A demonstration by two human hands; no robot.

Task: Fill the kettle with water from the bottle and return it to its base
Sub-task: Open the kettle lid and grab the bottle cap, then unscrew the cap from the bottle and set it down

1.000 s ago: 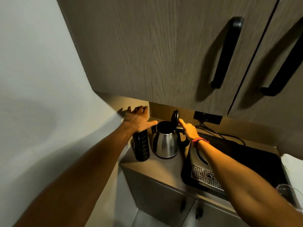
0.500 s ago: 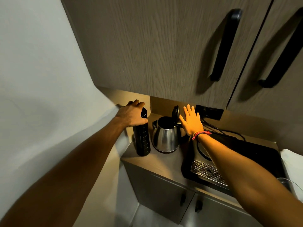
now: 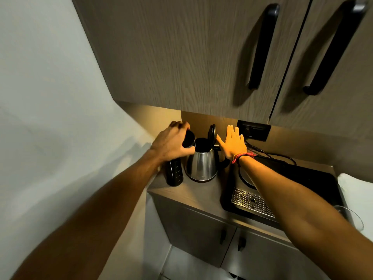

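With the left hand [image 3: 171, 142] clenched around the bottle [image 3: 174, 172] beside the kettle [image 3: 201, 164] (lid up), lift it steadily while the right hand [image 3: 234, 143], fingers spread and released, stays clear.

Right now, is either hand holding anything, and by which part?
The left hand grips the black bottle around its top. The right hand is open beside the kettle, holding nothing.

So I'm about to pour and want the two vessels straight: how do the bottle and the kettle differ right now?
The bottle is a slim, straight, dark cylinder; the kettle is squat, rounded, shiny steel. The kettle's lid stands flipped up, its mouth open; the bottle's top is covered by the left hand, which grips it, while the right hand is spread open by the kettle. Both stand upright on the counter.
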